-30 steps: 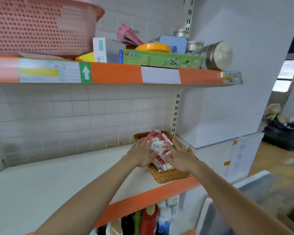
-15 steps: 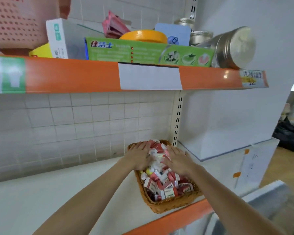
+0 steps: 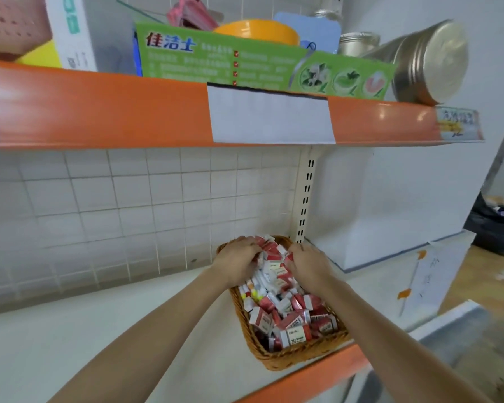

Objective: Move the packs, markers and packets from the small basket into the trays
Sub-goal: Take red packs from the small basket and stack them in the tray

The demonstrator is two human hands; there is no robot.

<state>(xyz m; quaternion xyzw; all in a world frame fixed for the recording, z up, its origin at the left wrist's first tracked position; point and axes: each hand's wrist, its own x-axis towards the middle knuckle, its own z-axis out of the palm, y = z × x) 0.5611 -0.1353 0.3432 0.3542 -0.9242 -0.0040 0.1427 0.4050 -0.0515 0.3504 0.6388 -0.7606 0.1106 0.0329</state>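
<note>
A brown woven wicker basket (image 3: 291, 356) holds a heap of small red-and-white packs (image 3: 285, 318), with touches of yellow among them. The shelf (image 3: 85, 330) under it is white with an orange front edge. The wall (image 3: 128, 205) behind shows a grid of white tiles. Above, an orange shelf edge (image 3: 99, 109) carries a white label (image 3: 271, 117); a green box (image 3: 245, 68), an orange bowl (image 3: 259, 32) and silver tins (image 3: 428, 62) sit on top.

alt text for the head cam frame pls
Both hands, left hand and right hand, dig into red-and-white packs heaped in a small wicker basket on a white shelf. Above, an orange-edged shelf holds a green box and a metal tin.
</note>
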